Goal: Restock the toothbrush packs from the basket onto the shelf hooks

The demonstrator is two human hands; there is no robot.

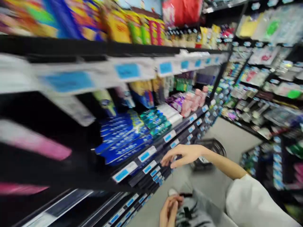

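Note:
My right hand (182,156) reaches out to the left with its fingers stretched and apart, and nothing is in it. It hovers just in front of the shelf edge with blue price tags (148,154), below flat blue packs (120,138) and teal boxes (156,121). My left hand (169,210) is low at the bottom of the view, close to my body. Its fingers are pressed together beside a small dark object (186,195) that is too blurred to name. A white sleeve (251,201) covers my right arm.
Black store shelves run along the left, stocked with snack bags (132,28) on top and pink bottles (195,99) further down. More racks of packaged goods (265,82) line the right. A black basket (209,148) stands on the grey aisle floor (233,135).

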